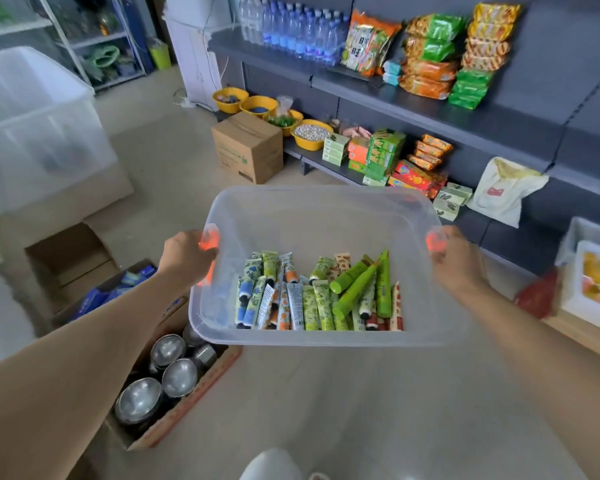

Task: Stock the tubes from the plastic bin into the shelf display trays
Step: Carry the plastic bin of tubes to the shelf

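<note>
While the person stands facing the grey shelf (430,109), the clear plastic bin (312,216) hangs in the air in front of them, carried level between both hands above the floor. The left hand (184,254) has its grip closed round the orange handle (208,240) on the left end of the bin, and the right hand (458,261) grips the matching orange handle on the right end.

I judge the bin light: thin, translucent walls that would flex a little, and only one loose layer of tubes (319,296) across the bottom. Holding it at both end handles looks the sound way to carry it, since a one-handed lift by a wall would likely twist it and slide the load.

The tubes themselves look small, soft-bodied and smooth, so they would squash slightly under a pinch and slip against one another. Taking one round its middle, or by its cap, seems best.

They lie heaped toward the near side of the bin, most with dark caps pointing at the person. Many carry printed floral or fruit patterns in blue, orange and green; a few plain bright green ones (357,289) lie slanted on top toward the right of the heap. No display trays can be made out beyond the bin.
</note>
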`<act>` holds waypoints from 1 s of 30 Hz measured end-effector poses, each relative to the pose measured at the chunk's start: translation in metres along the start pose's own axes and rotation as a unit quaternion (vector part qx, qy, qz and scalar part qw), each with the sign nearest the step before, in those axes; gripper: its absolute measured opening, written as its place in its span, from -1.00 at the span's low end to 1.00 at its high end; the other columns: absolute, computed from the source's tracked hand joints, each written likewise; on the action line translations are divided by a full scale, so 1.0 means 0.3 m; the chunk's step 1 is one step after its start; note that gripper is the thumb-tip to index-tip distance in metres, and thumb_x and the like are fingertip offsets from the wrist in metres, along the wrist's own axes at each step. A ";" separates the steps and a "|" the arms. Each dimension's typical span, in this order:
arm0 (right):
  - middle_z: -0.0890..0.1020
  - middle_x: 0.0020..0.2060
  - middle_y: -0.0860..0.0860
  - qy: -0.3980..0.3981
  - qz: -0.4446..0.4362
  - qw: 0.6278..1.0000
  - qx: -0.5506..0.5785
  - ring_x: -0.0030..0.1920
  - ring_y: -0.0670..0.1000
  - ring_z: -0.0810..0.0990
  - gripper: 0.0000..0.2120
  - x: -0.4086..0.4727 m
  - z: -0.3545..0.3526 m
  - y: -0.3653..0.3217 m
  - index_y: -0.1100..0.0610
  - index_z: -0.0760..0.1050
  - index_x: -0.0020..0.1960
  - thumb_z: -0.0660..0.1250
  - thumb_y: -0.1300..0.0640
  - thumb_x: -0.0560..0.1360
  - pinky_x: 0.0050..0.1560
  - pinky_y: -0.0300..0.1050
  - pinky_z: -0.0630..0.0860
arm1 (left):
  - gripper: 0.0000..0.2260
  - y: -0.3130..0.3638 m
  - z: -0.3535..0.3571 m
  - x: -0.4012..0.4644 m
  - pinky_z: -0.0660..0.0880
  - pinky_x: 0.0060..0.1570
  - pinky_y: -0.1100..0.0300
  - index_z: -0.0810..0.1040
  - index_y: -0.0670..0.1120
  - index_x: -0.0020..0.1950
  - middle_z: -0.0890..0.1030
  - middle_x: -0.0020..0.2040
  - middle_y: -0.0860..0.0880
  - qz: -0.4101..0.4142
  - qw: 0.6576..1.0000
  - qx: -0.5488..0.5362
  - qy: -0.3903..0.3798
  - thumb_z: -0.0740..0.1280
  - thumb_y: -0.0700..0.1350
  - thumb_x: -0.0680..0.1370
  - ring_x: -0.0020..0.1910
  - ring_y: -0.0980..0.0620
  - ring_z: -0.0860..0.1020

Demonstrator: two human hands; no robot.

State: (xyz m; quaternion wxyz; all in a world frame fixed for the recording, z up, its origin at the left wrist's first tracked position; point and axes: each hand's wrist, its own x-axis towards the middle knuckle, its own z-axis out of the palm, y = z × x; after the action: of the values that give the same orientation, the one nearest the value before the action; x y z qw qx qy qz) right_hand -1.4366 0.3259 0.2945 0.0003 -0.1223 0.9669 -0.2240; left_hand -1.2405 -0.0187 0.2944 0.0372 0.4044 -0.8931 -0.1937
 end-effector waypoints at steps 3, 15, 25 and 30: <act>0.56 0.10 0.30 -0.001 -0.002 1.000 -0.005 0.13 0.33 0.51 -0.71 0.187 0.017 -0.049 0.22 0.38 0.24 0.16 0.30 0.53 -0.01 0.08 0.45 | -0.79 0.059 0.010 0.172 0.29 -0.16 0.17 0.53 -0.24 0.03 0.58 -0.03 -0.24 -0.006 1.000 -0.013 0.003 0.28 -0.11 0.54 -0.12 -0.15 0.44; 0.59 0.04 0.32 0.006 -0.008 1.000 -0.013 0.09 0.34 0.53 -0.71 1.027 0.249 -0.361 0.28 0.38 0.24 0.22 0.30 0.52 0.04 0.11 0.44 | -0.81 0.231 -0.014 1.075 0.30 -0.16 0.17 0.53 -0.25 0.01 0.57 0.00 -0.27 -0.015 0.999 -0.036 0.002 0.30 -0.13 0.52 -0.05 -0.19 0.48; 0.59 0.01 0.33 0.006 -0.034 0.999 0.009 0.04 0.34 0.56 -0.73 1.721 0.464 -0.688 0.29 0.40 0.20 0.22 0.31 0.50 -0.03 0.10 0.51 | -0.84 0.325 -0.085 1.811 0.31 -0.17 0.16 0.53 -0.23 -0.01 0.51 -0.12 -0.17 -0.040 0.998 -0.032 0.021 0.29 -0.15 0.52 -0.14 -0.12 0.42; 0.61 0.02 0.27 -0.018 -0.046 0.998 0.032 0.03 0.32 0.56 -0.74 2.080 0.596 -0.884 0.21 0.43 0.16 0.20 0.31 0.47 -0.02 0.11 0.52 | -0.77 0.328 -0.114 2.167 0.35 -0.10 0.14 0.53 -0.25 0.11 0.58 0.06 -0.25 -0.058 0.997 -0.029 0.030 0.30 -0.14 0.53 0.07 -0.21 0.52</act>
State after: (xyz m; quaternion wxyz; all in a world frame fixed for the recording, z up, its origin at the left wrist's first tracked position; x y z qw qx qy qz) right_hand -1.9694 -0.1296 0.2825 0.0109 -0.1708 0.9523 -0.2528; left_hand -1.7384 -0.4495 0.3042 0.0639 0.4596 -0.8608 -0.2090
